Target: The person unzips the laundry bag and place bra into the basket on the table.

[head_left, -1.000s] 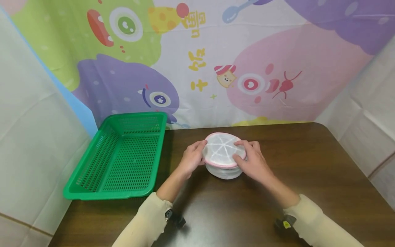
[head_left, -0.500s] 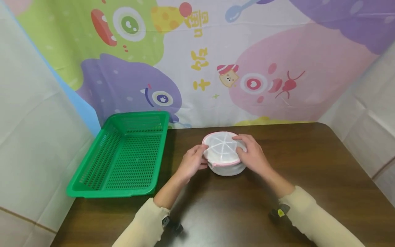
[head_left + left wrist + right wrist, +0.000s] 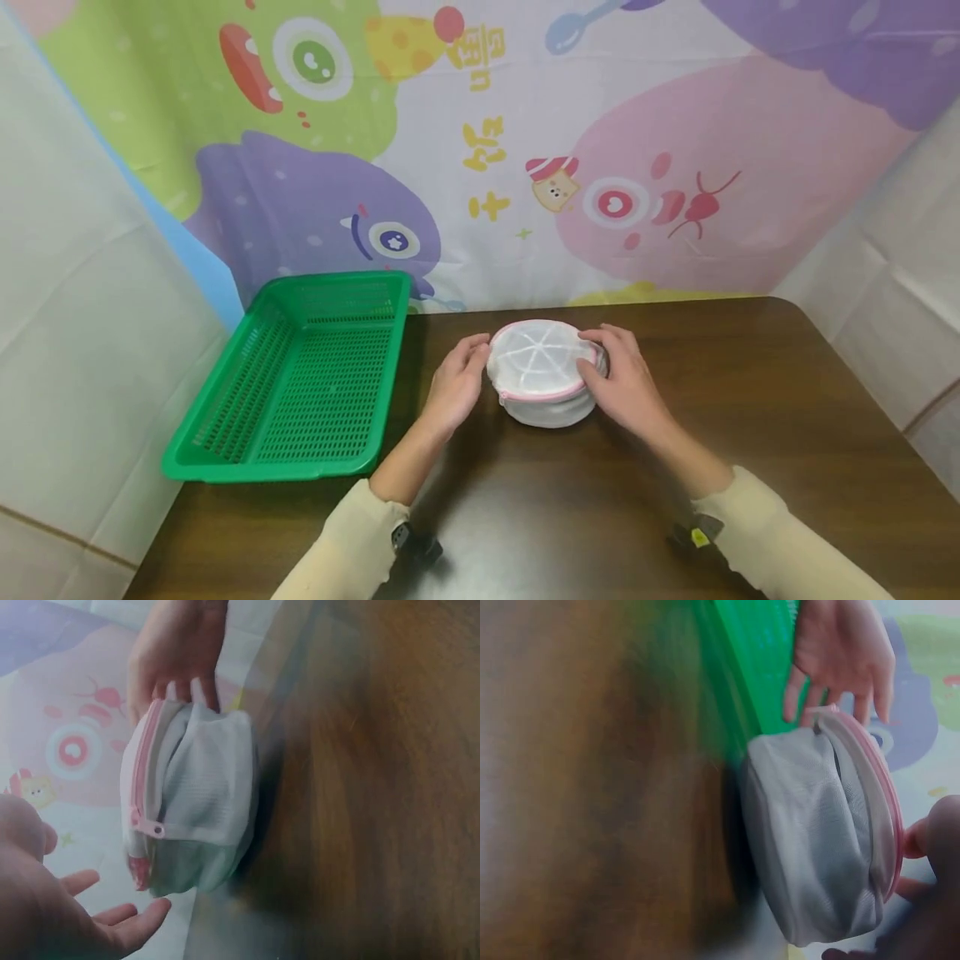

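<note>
A round white mesh laundry bag (image 3: 537,358) with a pink zip round its lid stands on the brown table. In the left wrist view its pink zip pull (image 3: 147,824) shows on the side. My left hand (image 3: 456,385) is at the bag's left side, its fingers spread and loosely bent, holding nothing; in the left wrist view a gap shows between these fingertips and the bag. My right hand (image 3: 622,379) grips the right edge, thumb and forefinger at the lid's rim. The other right fingers (image 3: 847,954) are partly hidden by the bag.
A green plastic basket (image 3: 378,392) with slotted sides stands on the table (image 3: 525,517) at the left. Behind the table hangs a cartoon-printed cloth (image 3: 480,275). Pale walls (image 3: 900,250) rise at either side.
My left hand has let go of the bag's left edge and moved slightly left. The bag has turned a little, its zip pull shifting left along the front. The right hand stays at the right rim.
</note>
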The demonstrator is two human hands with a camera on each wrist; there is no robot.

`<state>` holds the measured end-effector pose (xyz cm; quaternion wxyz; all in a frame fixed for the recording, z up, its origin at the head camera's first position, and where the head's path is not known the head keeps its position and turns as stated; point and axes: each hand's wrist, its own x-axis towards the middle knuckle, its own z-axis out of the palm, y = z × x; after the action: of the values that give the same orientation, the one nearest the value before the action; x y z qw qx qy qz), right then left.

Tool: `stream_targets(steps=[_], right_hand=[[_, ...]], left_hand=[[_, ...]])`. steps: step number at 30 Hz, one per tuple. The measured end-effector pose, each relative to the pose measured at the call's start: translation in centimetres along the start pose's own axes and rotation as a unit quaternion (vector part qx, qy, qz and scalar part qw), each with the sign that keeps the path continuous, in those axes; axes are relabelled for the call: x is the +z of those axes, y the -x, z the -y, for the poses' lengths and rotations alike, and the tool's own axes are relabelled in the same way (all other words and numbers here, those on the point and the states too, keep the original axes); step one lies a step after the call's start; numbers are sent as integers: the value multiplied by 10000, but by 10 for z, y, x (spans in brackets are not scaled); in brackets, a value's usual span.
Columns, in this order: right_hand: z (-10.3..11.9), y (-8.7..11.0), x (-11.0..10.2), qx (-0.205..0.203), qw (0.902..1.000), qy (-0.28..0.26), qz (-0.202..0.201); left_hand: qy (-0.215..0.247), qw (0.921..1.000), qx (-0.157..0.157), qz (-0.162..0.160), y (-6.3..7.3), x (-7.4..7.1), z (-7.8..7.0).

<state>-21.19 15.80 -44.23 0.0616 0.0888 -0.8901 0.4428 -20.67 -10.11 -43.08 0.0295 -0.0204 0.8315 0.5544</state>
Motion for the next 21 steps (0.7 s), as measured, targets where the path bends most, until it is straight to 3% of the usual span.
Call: stream_targets(steps=[3,10,17,20,21], right_hand=[[2,11,0,184,9998,59,18],[2,23,6,307,9994,178,-18],[-15,17,12,-27,9997,119,-188],[-14,13,10,-76,9998,72,-155],[-8,13,7,-50,10000,14,-57]], left_hand=[[199,9998,75,17,-3,-3,2],[649,9952,74,729,-9,1,2],[701,9955,37,633,-10,5,1],[502,9974,61,522,-9,4,4],[393,9980,193,452,-13,4,12]])
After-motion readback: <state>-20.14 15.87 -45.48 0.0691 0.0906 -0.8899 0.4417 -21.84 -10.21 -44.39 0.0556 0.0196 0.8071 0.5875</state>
